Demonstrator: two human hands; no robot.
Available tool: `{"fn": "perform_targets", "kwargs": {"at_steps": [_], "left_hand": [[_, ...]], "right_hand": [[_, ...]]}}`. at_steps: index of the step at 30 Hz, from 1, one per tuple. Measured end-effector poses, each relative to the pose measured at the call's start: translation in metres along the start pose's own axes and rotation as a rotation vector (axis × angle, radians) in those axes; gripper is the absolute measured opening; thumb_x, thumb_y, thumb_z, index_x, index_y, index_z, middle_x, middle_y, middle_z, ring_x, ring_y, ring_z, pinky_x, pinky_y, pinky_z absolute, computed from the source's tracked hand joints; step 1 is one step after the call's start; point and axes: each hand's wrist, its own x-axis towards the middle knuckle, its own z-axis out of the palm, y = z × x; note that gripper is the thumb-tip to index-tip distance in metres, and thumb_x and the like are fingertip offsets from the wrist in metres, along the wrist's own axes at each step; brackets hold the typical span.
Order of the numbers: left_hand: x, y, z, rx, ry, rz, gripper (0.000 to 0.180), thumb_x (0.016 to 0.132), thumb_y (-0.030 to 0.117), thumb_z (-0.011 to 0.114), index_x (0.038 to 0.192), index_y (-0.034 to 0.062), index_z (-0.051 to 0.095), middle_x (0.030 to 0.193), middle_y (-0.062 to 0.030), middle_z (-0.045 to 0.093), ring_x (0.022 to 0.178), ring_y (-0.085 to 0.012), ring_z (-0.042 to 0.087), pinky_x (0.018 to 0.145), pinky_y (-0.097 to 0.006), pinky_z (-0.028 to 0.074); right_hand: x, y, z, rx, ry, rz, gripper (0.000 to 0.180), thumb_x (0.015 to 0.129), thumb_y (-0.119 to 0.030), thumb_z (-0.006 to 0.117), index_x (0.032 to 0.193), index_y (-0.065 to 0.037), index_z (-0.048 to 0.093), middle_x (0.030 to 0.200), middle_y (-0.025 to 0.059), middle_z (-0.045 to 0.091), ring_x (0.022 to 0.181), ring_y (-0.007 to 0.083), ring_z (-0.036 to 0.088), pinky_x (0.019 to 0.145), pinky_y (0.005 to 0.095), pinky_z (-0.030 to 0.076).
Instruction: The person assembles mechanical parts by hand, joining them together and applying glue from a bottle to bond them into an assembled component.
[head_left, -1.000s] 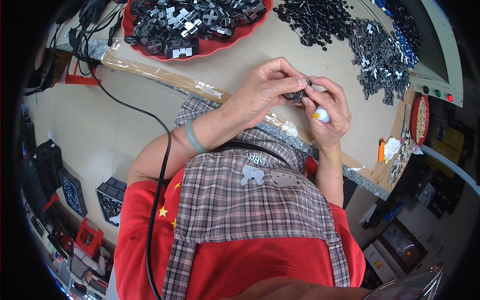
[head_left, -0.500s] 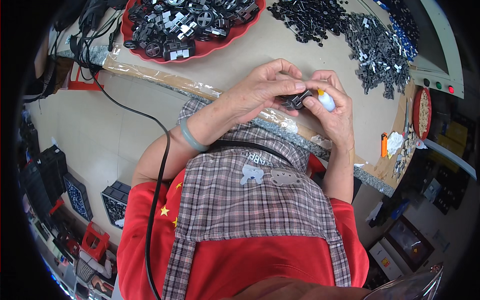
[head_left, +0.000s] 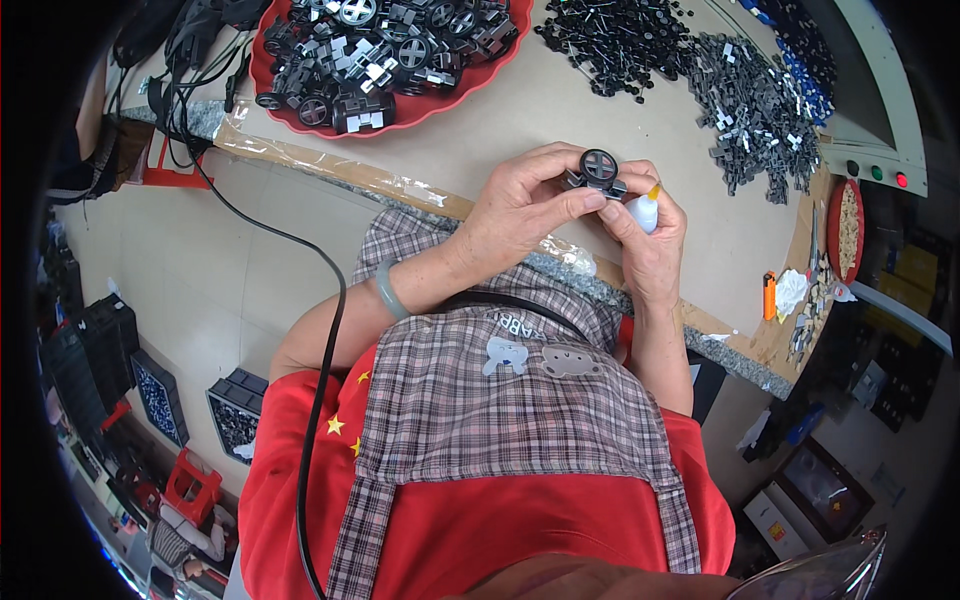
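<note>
Between my two hands, just past the table's near edge, is a small black plastic assembly [head_left: 598, 172] with a round cross-spoked wheel facing up. My left hand [head_left: 535, 200] grips it from the left, thumb and fingers closed on its side. The fingertips of my right hand [head_left: 652, 235] pinch its right side. Tucked in that same right hand is a small white glue bottle [head_left: 643, 212] with a yellow tip pointing up and away. Some of my fingers are hidden behind the assembly.
A red scalloped basin [head_left: 440, 112] heaped with similar wheeled assemblies stands far left. Piles of black pins [head_left: 620, 45] and dark grey clips [head_left: 745, 110] lie far right. An orange lighter [head_left: 769, 296] is near the right edge. A black cable [head_left: 335, 310] hangs across my left arm.
The assembly has been turned and raised slightly, so its round wheel now shows. Both hands have shifted a little, the left one closing more around the part. The glue bottle stays in my right hand.
</note>
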Motion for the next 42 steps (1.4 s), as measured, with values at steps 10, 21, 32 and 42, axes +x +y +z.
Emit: {"fn": "perform_targets", "kwargs": {"at_steps": [10, 21, 32, 42], "left_hand": [[-0.005, -0.004, 0.000, 0.155, 0.023, -0.065, 0.018, 0.089, 0.006, 0.060, 0.105, -0.0019, 0.063, 0.092, -0.0033, 0.064, 0.085, -0.0084, 0.058, 0.076, -0.023, 0.049], [-0.004, -0.007, 0.002, 0.153, 0.021, -0.104, 0.019, 0.090, 0.008, 0.060, 0.105, -0.0025, 0.063, 0.092, -0.0021, 0.063, 0.087, -0.0076, 0.057, 0.078, -0.023, 0.049], [0.000, 0.004, 0.002, 0.054, 0.078, -0.105, 0.017, 0.087, 0.003, 0.061, 0.102, -0.0039, 0.057, 0.087, -0.0019, 0.060, 0.078, -0.0051, 0.056, 0.068, -0.020, 0.048], [-0.002, -0.004, 0.005, 0.039, 0.053, 0.056, 0.071, 0.088, 0.013, 0.062, 0.143, 0.0004, 0.020, 0.134, -0.0169, 0.044, 0.119, -0.0223, 0.051, 0.098, -0.033, 0.044]], "right_hand": [[0.000, -0.004, -0.005, -0.235, -0.012, -0.154, 0.012, 0.076, -0.006, 0.073, 0.085, -0.002, 0.066, 0.085, 0.0041, 0.059, 0.077, 0.0110, 0.054, 0.068, 0.0237, 0.043], [-0.005, -0.001, 0.000, -0.116, 0.061, -0.121, 0.009, 0.079, -0.006, 0.071, 0.081, 0.000, 0.064, 0.084, 0.0027, 0.056, 0.072, 0.0085, 0.051, 0.063, 0.0216, 0.041], [0.002, 0.002, 0.008, 0.151, 0.110, -0.007, 0.010, 0.082, -0.005, 0.067, 0.079, -0.003, 0.057, 0.080, -0.0014, 0.049, 0.063, 0.0044, 0.045, 0.055, 0.0179, 0.035], [0.023, -0.020, -0.002, 0.183, 0.137, -0.012, 0.008, 0.084, -0.005, 0.064, 0.089, -0.002, 0.059, 0.081, 0.0002, 0.053, 0.061, 0.0045, 0.045, 0.053, 0.0183, 0.034]]}}
